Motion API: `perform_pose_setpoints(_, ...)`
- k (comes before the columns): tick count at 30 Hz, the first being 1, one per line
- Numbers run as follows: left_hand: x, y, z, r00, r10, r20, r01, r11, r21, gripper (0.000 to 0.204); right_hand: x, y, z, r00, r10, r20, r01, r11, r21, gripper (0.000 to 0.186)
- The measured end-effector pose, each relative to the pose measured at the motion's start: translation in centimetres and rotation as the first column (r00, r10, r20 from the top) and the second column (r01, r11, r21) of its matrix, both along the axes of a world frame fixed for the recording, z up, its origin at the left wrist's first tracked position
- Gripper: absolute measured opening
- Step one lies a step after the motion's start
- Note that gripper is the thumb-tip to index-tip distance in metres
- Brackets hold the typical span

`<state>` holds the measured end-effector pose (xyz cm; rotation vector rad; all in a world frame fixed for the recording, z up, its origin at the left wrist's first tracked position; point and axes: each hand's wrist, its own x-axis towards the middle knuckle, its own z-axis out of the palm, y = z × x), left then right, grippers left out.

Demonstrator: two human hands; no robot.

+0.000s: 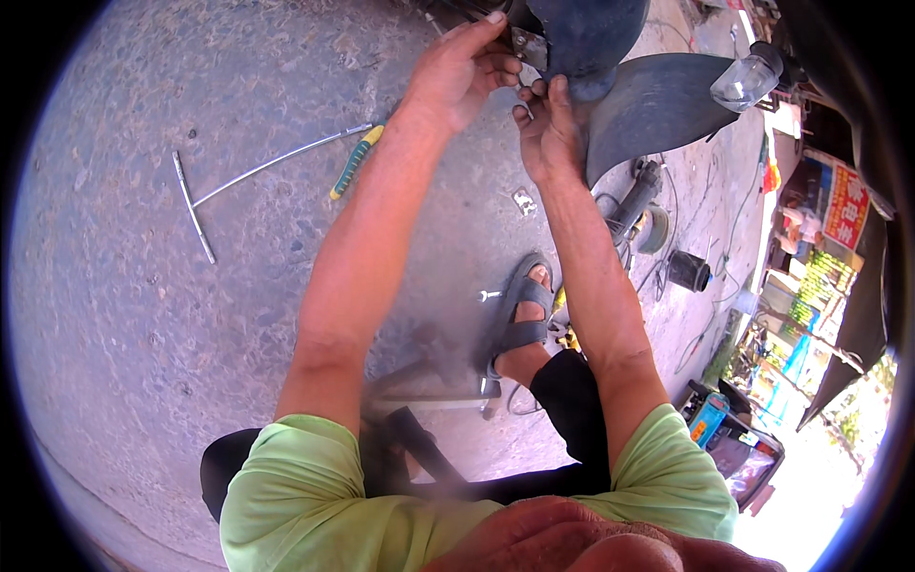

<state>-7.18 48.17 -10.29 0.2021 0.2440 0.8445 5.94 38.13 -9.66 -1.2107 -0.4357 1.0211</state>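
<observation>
At the top of the head view, a small metal bracket (530, 48) with holes sits against dark curved plastic panels. My left hand (459, 76) is at its left edge, thumb up along the dark part and fingers curled in below. Just under the bracket is my right hand (551, 133), palm up, with fingers bent and the thumb raised toward the panel. Whatever lies between its fingertips is too small to make out. A wide black mudguard (658, 105) curves out to the right, beside my right wrist, with a clear lamp lens (746, 84) at its far end.
On the concrete at left lie a T-handle wrench (276, 170) and green-yellow pliers (357, 162). A small metal plate (524, 201) and a wrench (490, 296) are near my sandalled foot (529, 310). At right are a dark power tool (637, 200), a black cup (688, 271) and cables.
</observation>
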Motion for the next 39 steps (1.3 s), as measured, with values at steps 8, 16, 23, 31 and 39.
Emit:
perform_pose_setpoints(8,-0.2,-0.3,0.9,0.999,0.028,-0.041,-0.03,0.999,-0.036,0.022,1.0,-0.1,-1.5,0.999,-0.004,-0.032,0.003,0.999,-0.038,0.022)
perform_pose_setpoints(16,0.5,-0.3,0.3,0.995,0.079,-0.054,-0.079,0.997,-0.003,0.025,1.9,-0.1,-1.6,0.998,0.018,-0.056,-0.02,0.999,-0.031,0.021)
perform_pose_setpoints(23,1.2,-0.9,0.9,0.981,0.16,-0.107,-0.159,0.987,0.018,0.027,2.8,-0.5,-0.8,0.997,0.075,-0.036,-0.075,0.997,-0.022,0.022)
perform_pose_setpoints(31,1.8,-1.0,0.7,0.967,0.21,-0.142,-0.202,0.977,0.065,0.031,3.2,-0.5,-0.2,0.996,0.089,-0.017,-0.089,0.995,-0.038,0.022)
perform_pose_setpoints(39,0.7,-0.5,2.5,0.838,0.191,-0.511,-0.144,0.981,0.13,0.054,3.3,-0.7,-0.6,0.996,0.094,-0.014,-0.094,0.995,-0.037,0.025)
